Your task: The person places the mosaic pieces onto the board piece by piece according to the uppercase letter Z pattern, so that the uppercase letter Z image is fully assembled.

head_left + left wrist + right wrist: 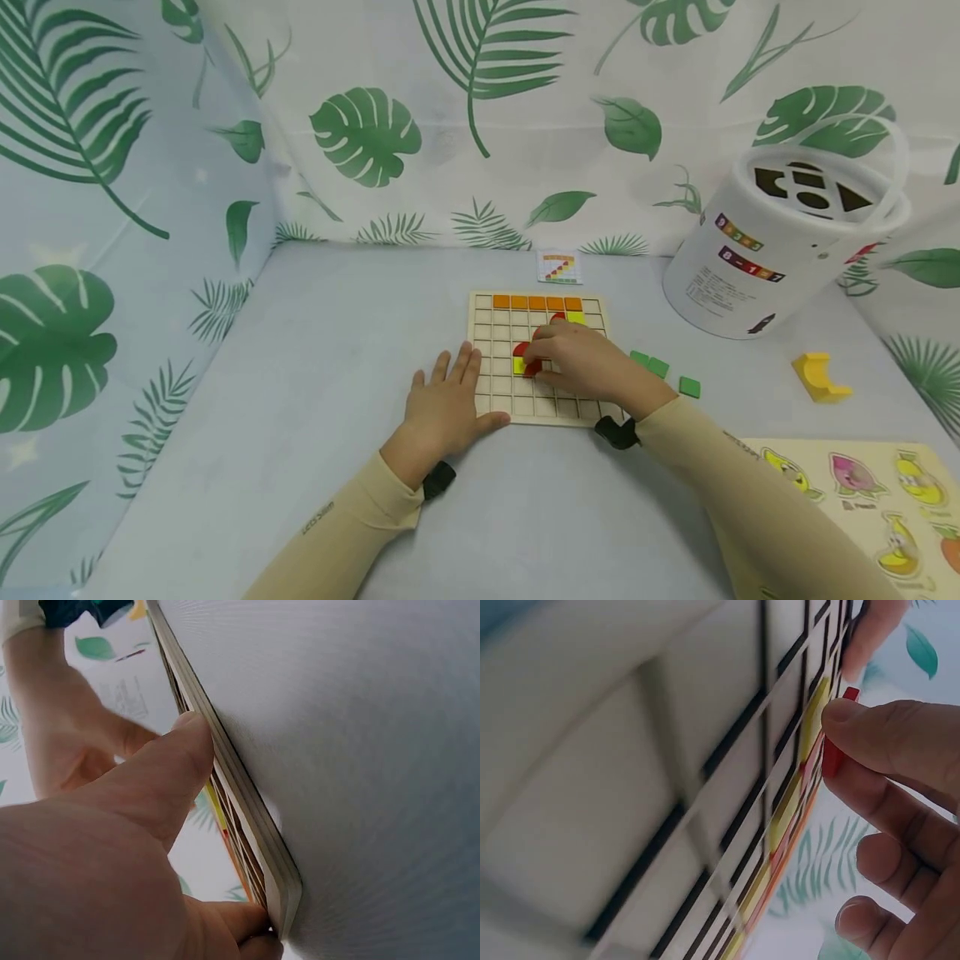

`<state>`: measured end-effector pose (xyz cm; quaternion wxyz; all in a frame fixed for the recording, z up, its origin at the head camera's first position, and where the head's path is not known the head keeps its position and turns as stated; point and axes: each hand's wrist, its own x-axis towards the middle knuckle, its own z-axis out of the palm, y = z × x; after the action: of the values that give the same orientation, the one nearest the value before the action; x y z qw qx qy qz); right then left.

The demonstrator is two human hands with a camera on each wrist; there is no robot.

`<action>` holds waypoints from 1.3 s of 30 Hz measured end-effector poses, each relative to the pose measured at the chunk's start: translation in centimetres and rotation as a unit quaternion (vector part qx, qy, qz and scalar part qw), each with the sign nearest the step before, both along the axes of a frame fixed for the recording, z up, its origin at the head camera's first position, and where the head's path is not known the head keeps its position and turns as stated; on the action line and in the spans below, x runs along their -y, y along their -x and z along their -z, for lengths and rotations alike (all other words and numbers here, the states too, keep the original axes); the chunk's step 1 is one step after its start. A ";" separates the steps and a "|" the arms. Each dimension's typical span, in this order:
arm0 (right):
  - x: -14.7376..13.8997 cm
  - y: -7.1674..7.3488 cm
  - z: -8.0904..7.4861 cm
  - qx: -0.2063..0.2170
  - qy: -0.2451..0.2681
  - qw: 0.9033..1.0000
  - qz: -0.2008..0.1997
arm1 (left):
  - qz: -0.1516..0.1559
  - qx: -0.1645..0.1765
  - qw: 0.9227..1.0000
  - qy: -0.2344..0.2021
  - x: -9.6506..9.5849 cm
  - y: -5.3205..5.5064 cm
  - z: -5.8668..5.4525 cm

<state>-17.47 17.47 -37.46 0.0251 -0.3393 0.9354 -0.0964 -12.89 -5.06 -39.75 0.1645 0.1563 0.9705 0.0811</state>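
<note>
My left hand lies with fingers spread against the left edge of a wooden grid board, its thumb on the board's front edge. Over the grid, my right hand pinches a red piece between thumb and forefinger, tilted above the cells. Orange square tiles fill part of the back row. A yellow tile sits below them at the right, and another yellow tile lies beside the pinching fingertips. Other red and yellow pieces run diagonally, partly hidden under my right hand.
Behind the board lies a small pattern card. Green square tiles and a yellow arch-shaped block lie to the right. A white bucket with shape holes stands back right; a fruit puzzle board lies front right.
</note>
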 end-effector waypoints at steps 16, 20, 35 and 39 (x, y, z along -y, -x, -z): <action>3.7 1.5 0.0 0.020 -0.009 1.000 -0.007 | 0.008 0.001 1.000 0.026 0.0 0.1 0.1; 3.9 1.6 0.2 0.030 -0.014 0.999 -0.003 | 0.007 0.004 1.000 0.024 0.0 0.1 0.1; 2.9 1.6 0.3 0.036 0.004 0.999 0.006 | 0.008 0.003 1.000 0.019 -0.1 0.1 0.0; 1.3 1.8 -0.3 0.046 0.021 0.998 0.045 | 0.004 0.004 1.000 0.018 -0.1 0.2 0.1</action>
<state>-19.28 16.16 -37.14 0.0563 -0.2927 0.9453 -0.1325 -13.07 -4.99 -39.85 0.1712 0.1572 0.9706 0.0633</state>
